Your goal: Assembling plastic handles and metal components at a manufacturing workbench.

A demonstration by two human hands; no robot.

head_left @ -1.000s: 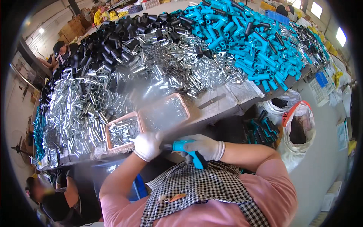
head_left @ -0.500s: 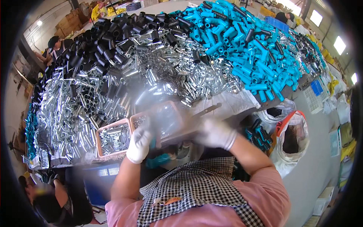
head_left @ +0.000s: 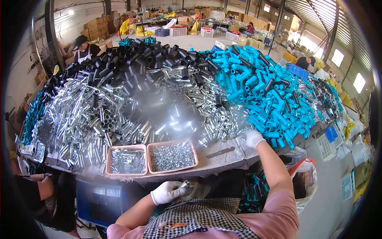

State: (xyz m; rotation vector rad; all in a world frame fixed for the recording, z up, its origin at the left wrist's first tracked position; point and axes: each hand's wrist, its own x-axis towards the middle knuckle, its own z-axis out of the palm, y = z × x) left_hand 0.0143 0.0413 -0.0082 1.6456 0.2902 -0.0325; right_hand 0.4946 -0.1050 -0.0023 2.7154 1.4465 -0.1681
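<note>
I count two shallow pink trays at the near edge of the table (head_left: 223, 165): the left tray (head_left: 126, 160) holds short silver tubes lying mostly parallel, the right tray (head_left: 172, 156) a heap of small silver fittings, both far too many to number. Behind them sit three great heaps, beyond counting: silver tubes (head_left: 91, 115), black tubes (head_left: 119, 65) and blue tubes (head_left: 262, 95). My two hands are well apart. My left hand (head_left: 167, 192), gloved white, is closed around one short silver tube (head_left: 186, 185) below the table edge, near my checked apron (head_left: 199, 217); its long axis runs up and to the right, open end pointing toward the trays. My right hand (head_left: 253, 138), also gloved, reaches out to the blue tubes' near edge; I cannot tell whether it grips anything. One dark flat bar (head_left: 221, 152) lies right of the trays.
</note>
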